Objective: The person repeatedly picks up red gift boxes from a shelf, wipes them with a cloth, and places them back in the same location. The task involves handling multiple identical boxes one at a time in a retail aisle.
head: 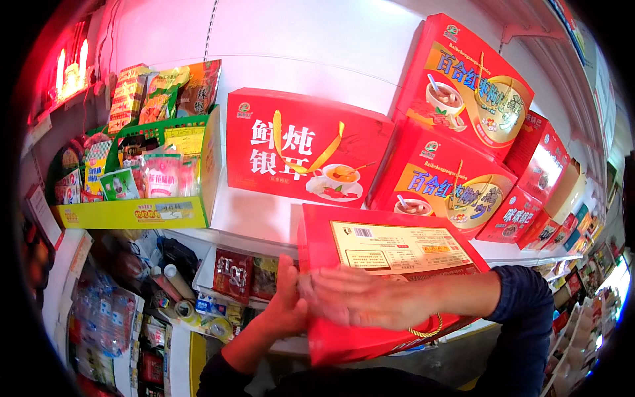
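Observation:
A red cardboard gift box [387, 248] with a printed panel and a gold cord handle lies tilted in front of me, partly over the shelf edge. Across its face near the left end lies my right hand [367, 295], flat and blurred, with the fingers pointing left. My left hand [290, 297] is at the box's left end, thumb and fingers apart; whether its palm bears on the box is hard to tell. Behind stands a red box with a yellow ribbon handle [307, 144]. To its right, two red and gold boxes [461, 89] are stacked.
At the left, a yellow-green display carton [124, 213] holds seasoning packets. More red snack boxes [513, 216] line the shelf at right. Below are tape rolls [186, 310], dark red packets [232, 275] and wrapped plastic bottles [101, 312].

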`<state>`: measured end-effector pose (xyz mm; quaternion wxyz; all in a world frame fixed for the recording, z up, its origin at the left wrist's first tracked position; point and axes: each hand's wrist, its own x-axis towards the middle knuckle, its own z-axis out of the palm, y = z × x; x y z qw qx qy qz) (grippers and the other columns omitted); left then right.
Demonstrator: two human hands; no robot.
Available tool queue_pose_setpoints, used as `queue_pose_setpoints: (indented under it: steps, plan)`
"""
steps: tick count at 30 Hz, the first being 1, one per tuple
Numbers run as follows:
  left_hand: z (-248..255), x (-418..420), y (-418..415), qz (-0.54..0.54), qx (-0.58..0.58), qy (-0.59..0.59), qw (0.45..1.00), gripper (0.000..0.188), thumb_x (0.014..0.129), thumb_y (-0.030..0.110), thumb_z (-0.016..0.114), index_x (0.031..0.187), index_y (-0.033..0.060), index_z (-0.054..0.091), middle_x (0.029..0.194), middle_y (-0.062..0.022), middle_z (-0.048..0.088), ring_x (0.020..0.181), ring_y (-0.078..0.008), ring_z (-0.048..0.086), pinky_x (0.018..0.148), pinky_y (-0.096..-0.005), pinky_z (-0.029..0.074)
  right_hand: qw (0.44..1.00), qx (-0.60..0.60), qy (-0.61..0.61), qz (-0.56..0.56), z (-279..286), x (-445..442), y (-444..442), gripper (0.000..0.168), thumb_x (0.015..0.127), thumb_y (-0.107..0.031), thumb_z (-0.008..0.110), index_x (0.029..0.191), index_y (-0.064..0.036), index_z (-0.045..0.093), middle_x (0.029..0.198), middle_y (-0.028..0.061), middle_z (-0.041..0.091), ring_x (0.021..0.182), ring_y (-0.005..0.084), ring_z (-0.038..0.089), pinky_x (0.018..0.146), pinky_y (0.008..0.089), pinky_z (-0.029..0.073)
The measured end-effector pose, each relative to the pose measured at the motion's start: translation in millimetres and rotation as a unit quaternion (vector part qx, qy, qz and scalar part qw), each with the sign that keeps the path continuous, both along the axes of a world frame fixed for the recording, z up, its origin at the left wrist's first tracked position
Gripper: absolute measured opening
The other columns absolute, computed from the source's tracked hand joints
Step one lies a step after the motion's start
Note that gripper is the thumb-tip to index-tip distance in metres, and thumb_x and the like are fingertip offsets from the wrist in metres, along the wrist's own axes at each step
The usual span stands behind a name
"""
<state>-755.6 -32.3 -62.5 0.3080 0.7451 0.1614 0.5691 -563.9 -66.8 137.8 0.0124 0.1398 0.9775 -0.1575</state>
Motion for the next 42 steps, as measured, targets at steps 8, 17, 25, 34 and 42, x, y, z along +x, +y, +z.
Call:
queue_pose_setpoints:
  steps: [8,17,25,34,42]
  plan:
    - [31,-2,-4,0.052,0.15,0.065,0.985,0.076,0.088,0.041,0.059,0.147,0.011,0.021,0.142,-0.0222,0.034,0.133,-0.0408,0.031,0.11,-0.0546,0.022,0.986,-0.093,0.06,0.124,7,17,-37,0.052,0.096,-0.021,0.042,0.141,0.004,0.03,0.147,0.0239,0.028,0.138,0.0366,0.027,0.113,0.0488,0.021]
    - [47,-8,16,0.102,0.306,0.068,0.944,0.099,0.07,0.019,0.078,0.147,0.0154,0.016,0.14,-0.0277,0.031,0.128,-0.05,0.034,0.103,-0.0599,0.03,0.61,-0.586,0.457,-0.274,34,87,-22,0.048,0.091,-0.008,0.047,0.136,0.005,0.036,0.133,0.0192,0.05,0.124,0.0252,0.05,0.102,0.037,0.042]
    - [49,-4,11,0.107,0.316,0.078,0.94,0.091,0.074,0.016,0.075,0.145,0.0154,0.018,0.138,-0.0278,0.034,0.127,-0.0499,0.036,0.102,-0.0589,0.033,0.934,0.178,0.107,-0.29,26,105,15,0.045,0.096,-0.02,0.045,0.136,-0.002,0.036,0.137,0.0241,0.042,0.13,0.0353,0.039,0.107,0.0417,0.033]
    - [12,-16,26,0.067,0.161,0.083,0.981,0.064,0.084,0.016,0.063,0.138,0.0143,0.029,0.138,-0.0234,0.034,0.126,-0.0437,0.038,0.103,-0.0552,0.032,0.972,0.138,0.173,-0.084,-31,-12,8,0.027,0.086,-0.031,0.054,0.085,-0.006,0.065,0.105,0.0239,0.049,0.107,0.0392,0.046,0.095,0.0497,0.035]
    - [-9,-10,44,-0.018,0.135,-0.076,0.988,0.04,0.097,0.034,0.038,0.129,0.0101,0.04,0.139,-0.0185,0.036,0.13,-0.0349,0.036,0.108,-0.0516,0.031,0.935,0.091,0.077,-0.335,-57,183,98,0.026,0.086,-0.029,0.051,0.071,-0.008,0.057,0.074,0.0164,0.059,0.072,0.0339,0.058,0.072,0.0473,0.047]
